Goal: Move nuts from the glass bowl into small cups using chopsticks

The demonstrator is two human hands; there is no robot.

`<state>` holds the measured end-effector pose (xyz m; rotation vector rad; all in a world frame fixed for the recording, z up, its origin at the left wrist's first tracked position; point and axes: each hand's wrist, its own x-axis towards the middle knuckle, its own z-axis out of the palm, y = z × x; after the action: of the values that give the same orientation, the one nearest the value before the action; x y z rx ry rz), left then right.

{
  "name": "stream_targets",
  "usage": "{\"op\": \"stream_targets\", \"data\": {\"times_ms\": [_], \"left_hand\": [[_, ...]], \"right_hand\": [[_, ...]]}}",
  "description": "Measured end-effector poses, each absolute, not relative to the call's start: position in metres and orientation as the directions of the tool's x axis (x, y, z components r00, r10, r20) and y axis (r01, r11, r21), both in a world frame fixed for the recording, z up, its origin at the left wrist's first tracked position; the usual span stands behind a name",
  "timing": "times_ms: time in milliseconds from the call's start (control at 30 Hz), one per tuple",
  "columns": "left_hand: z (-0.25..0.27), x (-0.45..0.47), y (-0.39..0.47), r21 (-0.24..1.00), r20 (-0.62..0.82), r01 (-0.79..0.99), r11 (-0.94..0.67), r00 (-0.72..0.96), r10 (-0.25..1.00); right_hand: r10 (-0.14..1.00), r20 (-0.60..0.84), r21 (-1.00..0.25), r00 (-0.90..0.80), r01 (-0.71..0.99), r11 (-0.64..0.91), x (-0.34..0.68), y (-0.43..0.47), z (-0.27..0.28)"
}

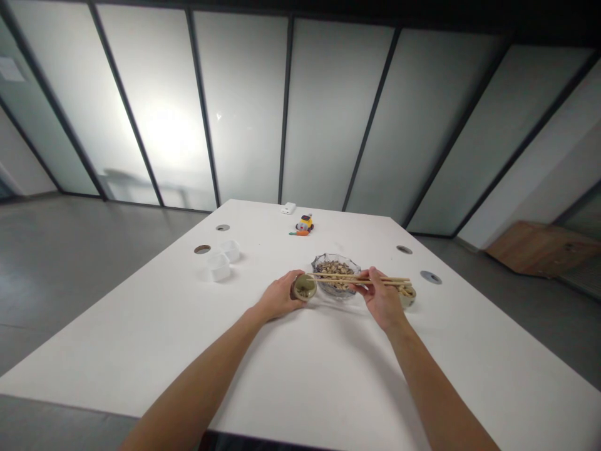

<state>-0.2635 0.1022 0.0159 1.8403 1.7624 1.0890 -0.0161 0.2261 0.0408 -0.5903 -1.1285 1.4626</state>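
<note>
Bare forearms (220, 376) extend, left fingers (290, 277) gripping a rounded cup (305, 287), right fingers (374, 275) pinching slim wooden chopsticks (397, 279).

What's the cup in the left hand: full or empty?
Neither: the cup in the left hand has some small bits low inside, with bare inner wall showing above them. I cannot tell their depth.

And here we are, both bare forearms angling inward and away from us, our left forearm (211, 369) slanting rightward and our right forearm (425, 369) slanting leftward! Our left hand (280, 297) is curled in a firm, rounded grip, fingers around the far side, thumb around the near one. Across from it, well apart, our right hand (381, 302) holds a tight pinch, fingers bent and directed toward its partner.
</note>
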Motion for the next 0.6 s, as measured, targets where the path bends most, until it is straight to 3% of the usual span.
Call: {"op": "stream_targets", "data": {"times_ms": [133,233,367,600], "left_hand": [[0.0168,-0.2632,0.1021,0.726,0.260,0.676,-0.127,-0.098,0.961],[0.0171,-0.2630,0.1021,0.725,0.262,0.678,-0.121,-0.109,0.959],[0.0175,-0.2626,0.1017,0.728,0.248,0.677,-0.107,-0.116,0.962],[0.0189,-0.2610,0.1016,0.727,0.252,0.680,-0.100,-0.128,0.959]], "right_hand": [[0.949,0.296,-0.872,-0.112,-0.437,0.221,-0.0139,0.2306,0.0386],[0.919,0.391,-0.903,-0.056,-0.216,0.371,-0.0108,0.2335,0.0354],[0.854,0.505,-0.855,-0.126,0.062,0.515,-0.0102,0.2313,0.0324],[0.719,0.653,-0.682,-0.240,0.228,0.695,-0.0129,0.2241,0.0308]]}}
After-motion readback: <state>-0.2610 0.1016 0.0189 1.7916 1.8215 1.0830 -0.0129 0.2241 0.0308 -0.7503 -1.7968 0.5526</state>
